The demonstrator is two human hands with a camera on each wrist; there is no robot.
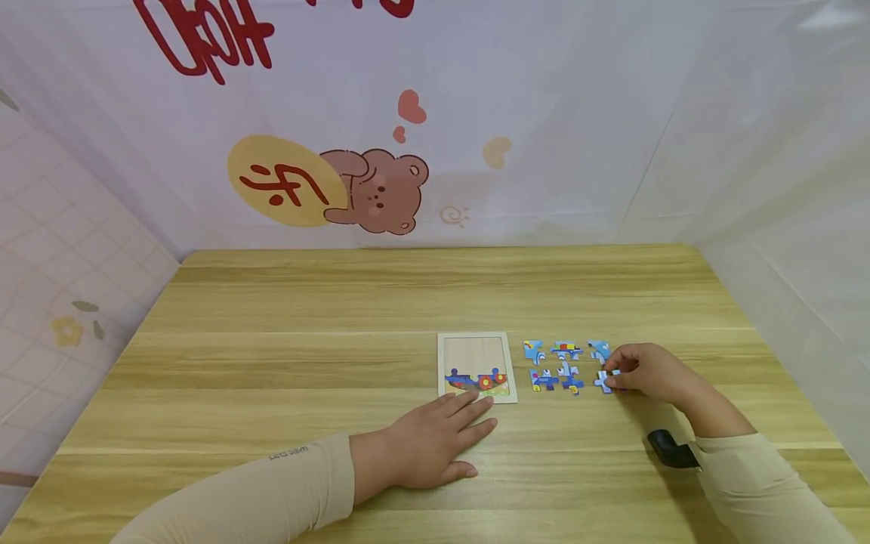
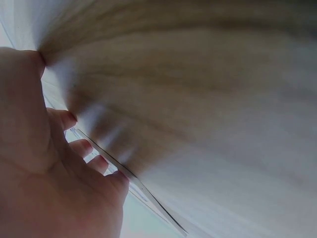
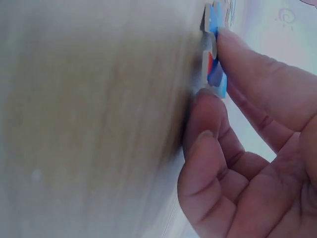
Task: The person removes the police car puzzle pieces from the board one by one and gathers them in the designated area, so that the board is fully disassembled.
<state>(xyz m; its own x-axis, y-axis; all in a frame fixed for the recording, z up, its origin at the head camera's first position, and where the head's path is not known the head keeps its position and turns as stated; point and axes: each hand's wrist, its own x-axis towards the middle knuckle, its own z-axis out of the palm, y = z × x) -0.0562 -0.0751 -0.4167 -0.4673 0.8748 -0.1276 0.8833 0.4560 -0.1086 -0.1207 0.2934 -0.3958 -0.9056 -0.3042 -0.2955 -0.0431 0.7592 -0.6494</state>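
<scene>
A wooden puzzle board (image 1: 473, 353) with a pale frame lies on the table, its lower part filled with joined, colourful pieces (image 1: 484, 381). My left hand (image 1: 435, 442) lies flat with fingers spread, its fingertips resting on the board's near edge; the left wrist view shows those fingertips along the board's rim (image 2: 153, 198). At the right end of the loose pieces, my right hand (image 1: 649, 372) pinches a blue jigsaw puzzle piece (image 1: 602, 383) between thumb and fingers. In the right wrist view that puzzle piece (image 3: 216, 74) shows blue with a bit of red, partly hidden by the thumb.
Loose puzzle pieces lie in two rows right of the board, among them a blue one with yellow (image 1: 534, 351), a boat-like one (image 1: 567, 349) and a light blue one (image 1: 599, 350). The wooden table (image 1: 306, 302) meets a printed cloth (image 1: 516, 204) behind.
</scene>
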